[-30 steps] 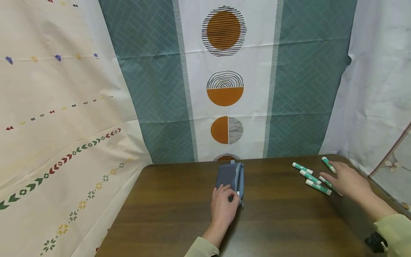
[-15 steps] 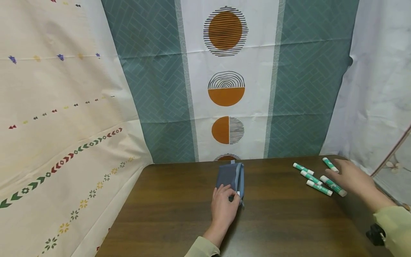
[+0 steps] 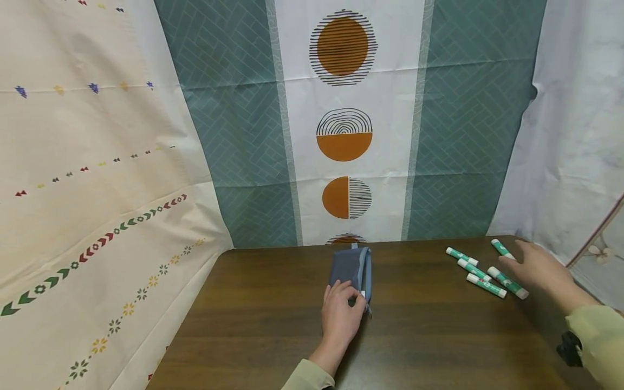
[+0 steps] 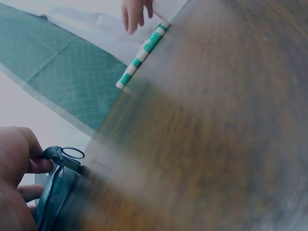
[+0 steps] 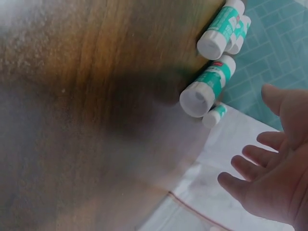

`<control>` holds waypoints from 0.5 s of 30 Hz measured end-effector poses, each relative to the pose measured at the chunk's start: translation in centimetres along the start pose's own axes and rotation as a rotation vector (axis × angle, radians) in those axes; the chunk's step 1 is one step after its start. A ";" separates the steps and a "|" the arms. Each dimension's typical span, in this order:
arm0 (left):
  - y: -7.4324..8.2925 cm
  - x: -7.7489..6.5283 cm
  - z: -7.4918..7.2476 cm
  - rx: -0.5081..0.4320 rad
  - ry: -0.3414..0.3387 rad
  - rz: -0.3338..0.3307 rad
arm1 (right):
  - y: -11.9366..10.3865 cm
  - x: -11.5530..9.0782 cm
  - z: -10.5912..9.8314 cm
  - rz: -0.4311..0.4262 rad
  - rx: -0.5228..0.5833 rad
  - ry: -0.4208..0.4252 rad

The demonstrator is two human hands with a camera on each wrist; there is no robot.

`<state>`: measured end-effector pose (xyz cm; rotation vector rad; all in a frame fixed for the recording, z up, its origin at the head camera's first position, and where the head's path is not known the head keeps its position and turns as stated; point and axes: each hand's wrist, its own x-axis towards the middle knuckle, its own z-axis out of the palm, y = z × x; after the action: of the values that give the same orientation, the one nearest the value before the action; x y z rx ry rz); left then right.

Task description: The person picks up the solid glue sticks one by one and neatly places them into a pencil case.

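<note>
Pinching blue pouch (image 3: 344, 265), left hand (image 3: 340, 318); ring (image 4: 72, 147), clear only from left wrist

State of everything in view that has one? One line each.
Grey-blue pouch: lying on the table, zip side appears open
Five green-and-white tubes: lying on their sides, untouched; ends look closed
Left hand: pinching the pouch's edge
Right hand: open, holding nothing
Patterned cloth: hanging, creased
</note>
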<state>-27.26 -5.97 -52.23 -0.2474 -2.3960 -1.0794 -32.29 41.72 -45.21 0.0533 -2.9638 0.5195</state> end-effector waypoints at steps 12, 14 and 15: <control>0.2 0.0 0.1 -0.008 -0.009 0.001 | 1.7 0.7 0.5 0.053 -0.010 -0.077; 0.2 0.0 0.2 -0.007 -0.011 0.004 | 1.9 0.7 0.4 0.067 -0.007 -0.088; 0.3 0.0 0.2 -0.005 -0.011 0.006 | 2.1 0.6 0.4 0.076 -0.007 -0.092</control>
<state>-27.21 -5.62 -52.20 -0.2626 -2.4013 -1.0840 -33.09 43.50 -46.21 -0.0381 -3.0672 0.5299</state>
